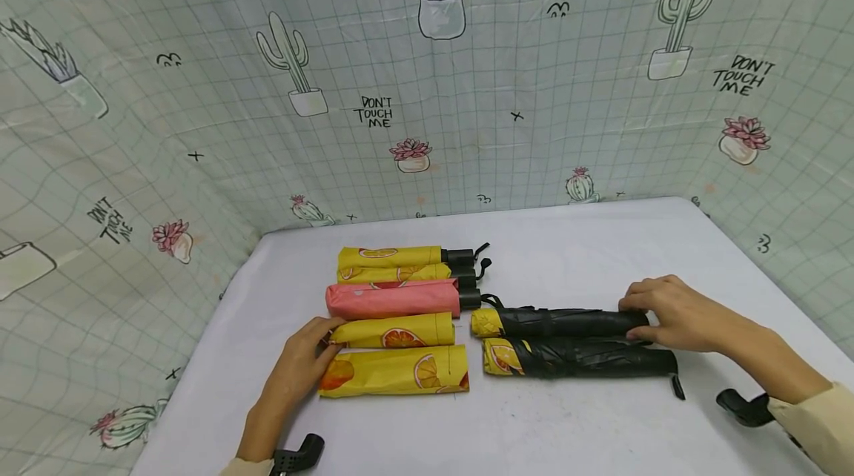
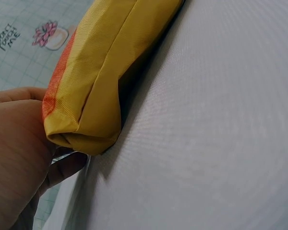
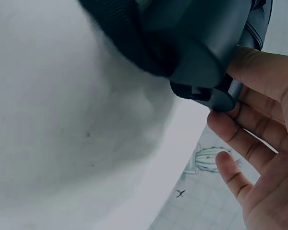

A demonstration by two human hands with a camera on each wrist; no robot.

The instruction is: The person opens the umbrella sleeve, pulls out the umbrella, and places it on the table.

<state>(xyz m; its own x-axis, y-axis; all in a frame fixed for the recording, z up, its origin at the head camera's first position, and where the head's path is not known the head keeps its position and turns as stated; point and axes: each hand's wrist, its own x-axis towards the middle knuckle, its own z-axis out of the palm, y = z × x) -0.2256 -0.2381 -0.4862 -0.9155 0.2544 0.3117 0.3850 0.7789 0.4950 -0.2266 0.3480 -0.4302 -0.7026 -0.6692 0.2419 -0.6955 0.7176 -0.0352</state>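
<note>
In the centre-left of the head view, the left hand (image 1: 307, 354) holds the left end of a slim yellow fabric bundle with an orange-slice print (image 1: 395, 331), thumb and fingers closed narrowly round it; in the left wrist view, folded yellow cloth at upper centre hides part of those fingers. Just below this bundle in the head view lies a wider, flatter yellow fabric bundle with orange prints (image 1: 395, 372). Right of centre, the right hand (image 1: 677, 315) grips the right end of a long black folded umbrella with a yellow left tip (image 1: 567, 322); in the right wrist view its thumb presses dark, smooth plastic at upper right, with the little finger held apart. Directly below that umbrella is a second black folded umbrella with a yellow, orange-printed tip (image 1: 587, 359), a short black strap (image 1: 677, 387) hanging at its right end. Above the left hand's bundle, at centre, lie a pink fabric-covered umbrella with a black handle (image 1: 394, 299) and, above it, two yellow fabric-covered umbrellas with black handles (image 1: 390, 257). Everything rests on a white-covered table (image 1: 574, 439), before a pale checked cloth backdrop printed with cacti (image 1: 467, 90) across the upper frame.
</note>
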